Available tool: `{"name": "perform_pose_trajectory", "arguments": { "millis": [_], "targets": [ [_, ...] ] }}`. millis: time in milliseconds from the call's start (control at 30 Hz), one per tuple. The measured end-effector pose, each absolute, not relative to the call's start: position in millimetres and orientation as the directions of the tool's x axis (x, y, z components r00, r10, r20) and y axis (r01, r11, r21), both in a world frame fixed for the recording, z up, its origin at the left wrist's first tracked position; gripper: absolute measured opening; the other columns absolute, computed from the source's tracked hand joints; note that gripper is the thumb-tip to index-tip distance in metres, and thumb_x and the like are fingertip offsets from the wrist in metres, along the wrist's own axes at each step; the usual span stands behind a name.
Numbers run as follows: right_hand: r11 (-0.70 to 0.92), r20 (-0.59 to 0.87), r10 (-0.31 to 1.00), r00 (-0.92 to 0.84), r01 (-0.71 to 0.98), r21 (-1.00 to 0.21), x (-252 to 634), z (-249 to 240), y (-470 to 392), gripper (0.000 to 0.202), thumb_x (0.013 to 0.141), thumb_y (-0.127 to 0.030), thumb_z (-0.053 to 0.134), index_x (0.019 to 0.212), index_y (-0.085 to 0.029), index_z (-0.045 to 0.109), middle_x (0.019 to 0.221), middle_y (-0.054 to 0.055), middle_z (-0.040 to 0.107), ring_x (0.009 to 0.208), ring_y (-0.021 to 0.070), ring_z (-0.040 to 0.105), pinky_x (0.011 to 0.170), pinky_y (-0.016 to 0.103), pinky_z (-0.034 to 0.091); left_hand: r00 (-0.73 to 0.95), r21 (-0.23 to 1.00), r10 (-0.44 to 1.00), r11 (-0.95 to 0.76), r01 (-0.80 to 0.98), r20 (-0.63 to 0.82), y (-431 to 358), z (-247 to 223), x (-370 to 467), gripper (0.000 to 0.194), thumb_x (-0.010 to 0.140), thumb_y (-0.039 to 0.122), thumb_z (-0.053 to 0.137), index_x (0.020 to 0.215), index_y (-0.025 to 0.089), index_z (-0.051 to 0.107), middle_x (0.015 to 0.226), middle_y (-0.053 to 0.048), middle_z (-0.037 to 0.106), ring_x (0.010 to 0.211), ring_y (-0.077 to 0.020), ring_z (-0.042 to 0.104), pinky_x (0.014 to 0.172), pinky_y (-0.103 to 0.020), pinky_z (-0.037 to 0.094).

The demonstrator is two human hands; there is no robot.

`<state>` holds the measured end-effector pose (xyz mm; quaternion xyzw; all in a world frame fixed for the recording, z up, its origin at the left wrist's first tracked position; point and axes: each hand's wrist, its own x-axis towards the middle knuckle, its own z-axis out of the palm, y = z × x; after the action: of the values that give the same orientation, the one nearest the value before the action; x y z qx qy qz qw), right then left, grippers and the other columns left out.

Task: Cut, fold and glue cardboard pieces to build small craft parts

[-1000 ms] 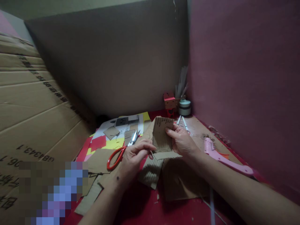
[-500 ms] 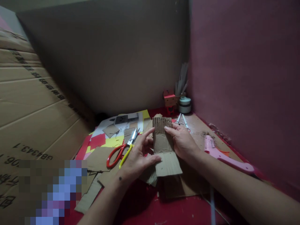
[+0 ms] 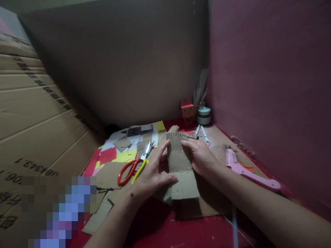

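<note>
Head view: both of my hands engage one folded cardboard piece (image 3: 179, 160), located at the center of the work area above the red surface (image 3: 160, 230). Its corrugated upper edge faces away from me; its lower flap (image 3: 184, 187) extends toward me from a crease.

Left hand (image 3: 152, 170): thumb and index finger spread wide. The thumb tip contacts the lower flap near the crease; the index fingertip contacts the upper left edge. I cannot tell how the other fingers bear on the piece.

Right hand (image 3: 203, 155): closed in a pinch at the upper right edge. The thumb presses the near face; the other fingers are partly hidden, so I cannot tell their exact contact.

Adjacent items: the scissors (image 3: 144, 156), blades slightly parted, lie just beside my left hand, with the yellow handle partly covered. The pink glue gun (image 3: 250, 175) lies to the right, apart from my right hand
</note>
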<state>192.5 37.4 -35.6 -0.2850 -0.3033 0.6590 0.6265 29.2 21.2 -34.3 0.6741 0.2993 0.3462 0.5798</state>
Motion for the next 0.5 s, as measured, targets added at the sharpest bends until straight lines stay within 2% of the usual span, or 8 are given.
{"name": "perform_pose_trajectory", "arguments": {
  "millis": [167, 333, 500],
  "targets": [
    [-0.085, -0.030, 0.995, -0.098, -0.630, -0.772, 194.3, -34.0, 37.0, 0.008, 0.061, -0.017, 0.062, 0.058, -0.019, 0.055, 0.055, 0.001, 0.061, 0.063, 0.0177, 0.059, 0.061, 0.030, 0.046, 0.581, 0.993, 0.807, -0.113, -0.020, 0.104, 20.8, -36.7, 30.4, 0.099, 0.066, 0.007, 0.071, 0.141, 0.034, 0.014, 0.125, -0.012, 0.048, 0.107, -0.0287, 0.053, 0.082, -0.039, 0.047],
    [-0.119, -0.001, 0.980, -0.198, -0.585, -0.802, 197.7, -35.5, 34.6, 0.009, 0.064, -0.022, 0.065, 0.071, -0.017, 0.062, 0.062, 0.003, 0.065, 0.058, 0.0170, 0.059, 0.062, 0.033, 0.047, 0.592, 0.992, 0.798, -0.122, -0.018, 0.109, 20.9, -38.4, 31.4, 0.101, 0.066, 0.005, 0.069, 0.142, 0.035, 0.010, 0.122, -0.012, 0.050, 0.098, -0.0263, 0.057, 0.077, -0.038, 0.049],
    [-0.166, 0.011, 0.945, -0.327, -0.507, -0.846, 197.5, -40.5, 33.2, 0.017, 0.064, -0.020, 0.066, 0.082, -0.017, 0.065, 0.068, 0.005, 0.067, 0.061, 0.0184, 0.060, 0.066, 0.036, 0.048, 0.596, 0.973, 0.789, -0.225, 0.051, 0.151, 20.4, -39.2, 30.0, 0.096, 0.068, 0.001, 0.062, 0.142, 0.035, 0.011, 0.122, -0.011, 0.051, 0.096, -0.0241, 0.057, 0.082, -0.041, 0.048]
  ]
}}
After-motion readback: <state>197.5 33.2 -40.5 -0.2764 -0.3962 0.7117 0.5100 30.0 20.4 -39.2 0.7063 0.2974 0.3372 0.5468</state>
